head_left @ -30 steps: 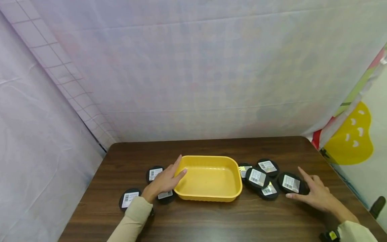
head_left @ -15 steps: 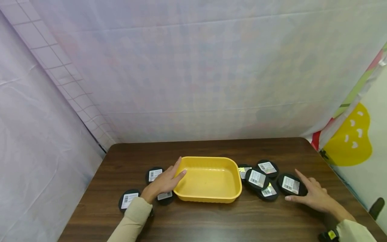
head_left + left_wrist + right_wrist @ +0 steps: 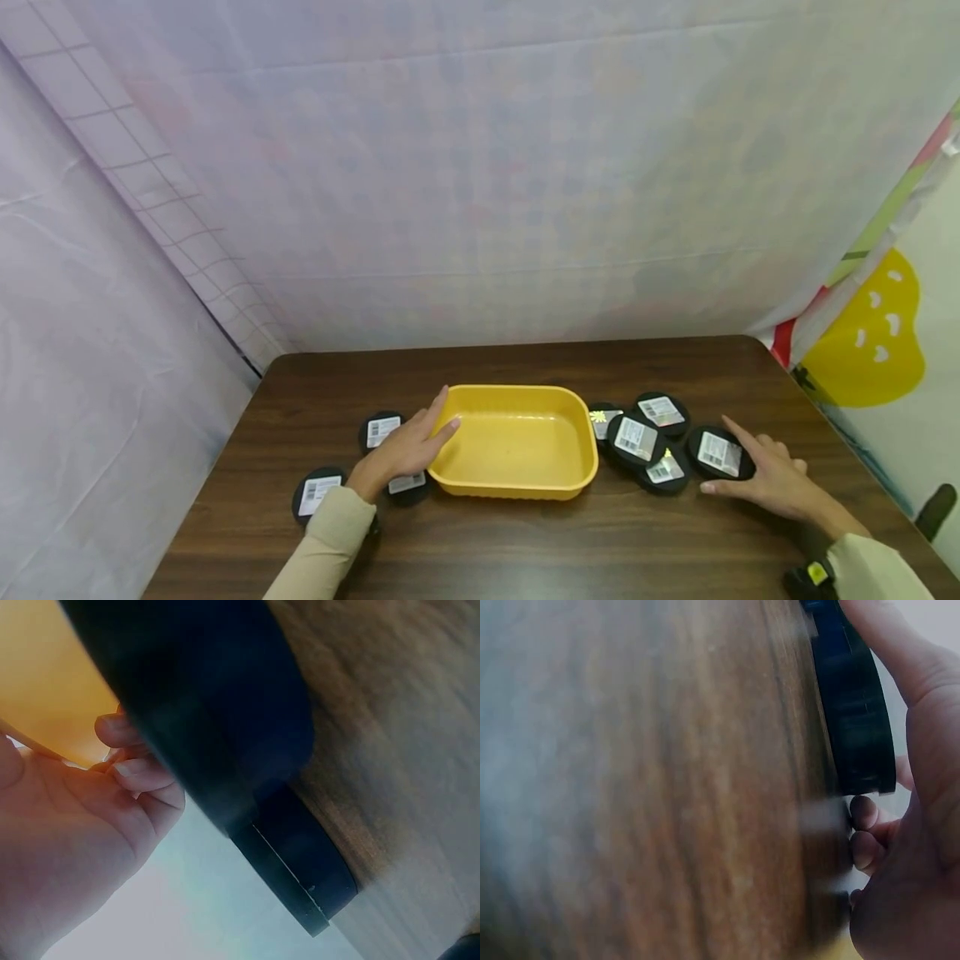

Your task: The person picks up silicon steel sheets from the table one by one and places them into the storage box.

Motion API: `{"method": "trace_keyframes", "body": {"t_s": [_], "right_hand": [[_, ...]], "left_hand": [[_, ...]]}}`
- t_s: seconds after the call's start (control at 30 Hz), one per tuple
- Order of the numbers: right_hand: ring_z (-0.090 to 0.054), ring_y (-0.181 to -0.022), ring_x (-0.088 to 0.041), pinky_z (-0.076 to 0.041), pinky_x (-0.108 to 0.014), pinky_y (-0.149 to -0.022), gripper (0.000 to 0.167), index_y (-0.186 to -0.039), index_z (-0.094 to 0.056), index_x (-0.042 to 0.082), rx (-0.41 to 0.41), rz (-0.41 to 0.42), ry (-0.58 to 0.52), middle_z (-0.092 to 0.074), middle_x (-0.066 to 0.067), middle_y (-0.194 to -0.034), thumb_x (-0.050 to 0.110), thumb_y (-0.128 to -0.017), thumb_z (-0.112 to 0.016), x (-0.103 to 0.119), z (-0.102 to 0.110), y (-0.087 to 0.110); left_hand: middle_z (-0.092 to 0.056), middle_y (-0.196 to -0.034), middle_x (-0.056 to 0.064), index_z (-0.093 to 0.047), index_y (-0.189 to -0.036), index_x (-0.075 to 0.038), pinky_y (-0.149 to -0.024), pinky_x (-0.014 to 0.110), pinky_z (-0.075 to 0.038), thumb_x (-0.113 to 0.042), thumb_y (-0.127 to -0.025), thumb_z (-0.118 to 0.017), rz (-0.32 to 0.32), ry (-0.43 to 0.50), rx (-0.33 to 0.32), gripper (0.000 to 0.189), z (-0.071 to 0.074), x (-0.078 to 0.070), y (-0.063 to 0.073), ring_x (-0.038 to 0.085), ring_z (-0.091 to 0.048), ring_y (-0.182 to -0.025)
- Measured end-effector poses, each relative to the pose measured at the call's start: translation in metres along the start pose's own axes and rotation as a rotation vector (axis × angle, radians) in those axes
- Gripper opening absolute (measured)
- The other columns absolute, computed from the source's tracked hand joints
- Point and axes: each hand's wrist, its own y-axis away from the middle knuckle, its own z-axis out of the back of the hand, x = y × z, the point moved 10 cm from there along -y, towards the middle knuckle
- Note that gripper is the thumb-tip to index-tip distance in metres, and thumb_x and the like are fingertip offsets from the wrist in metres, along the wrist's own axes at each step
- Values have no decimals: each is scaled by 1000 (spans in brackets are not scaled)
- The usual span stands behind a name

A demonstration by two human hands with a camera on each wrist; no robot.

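Observation:
A yellow rectangular tray (image 3: 517, 450) sits mid-table. My left hand (image 3: 405, 450) holds its left rim, thumb reaching over the inside and fingers along the outer side. In the left wrist view, that hand's fingers (image 3: 142, 772) curl beside the tray wall (image 3: 45, 682). At the right, my right hand (image 3: 780, 479) spreads thumb and index finger around a flat round black case (image 3: 720, 452) with a white barcode label. From the right wrist, this case (image 3: 855, 712) lies between the thumb (image 3: 892, 645) and the other fingers.
Several similar black cases (image 3: 636, 440) cluster against the tray's right side, one on top of others. More cases (image 3: 318, 493) lie left of the tray, two of them partly under the left hand and forearm. A pale curtain (image 3: 495, 208) hangs behind the dark wooden table (image 3: 480, 550).
My right hand has moved slightly left, closing in around the rightmost case. The left hand and the tray hold their places; the view shifts a little.

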Motion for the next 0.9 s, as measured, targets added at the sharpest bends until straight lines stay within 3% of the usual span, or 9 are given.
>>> {"method": "trace_keyframes", "body": {"t_s": [0.37, 0.9], "right_hand": [[-46, -101, -45, -26, -43, -66, 116, -156, -17, 3, -19, -7, 16, -51, -34, -115, 62, -75, -76, 2, 1, -3], [-47, -94, -38, -23, -41, -65, 111, -155, -24, 7, -3, -37, 64, -55, -26, -108, 68, -76, -71, 5, 2, -8]], "left_hand": [[-27, -162, 13, -3, -160, -34, -110, 60, -32, -63, -101, -32, 23, 3, 3, 72, -1, 2, 0, 36, -40, -139], [-26, -162, 12, -3, -160, -34, -111, 59, -31, -63, -101, -34, -1, 17, -7, 73, -1, 1, -1, 35, -39, -140]]}}
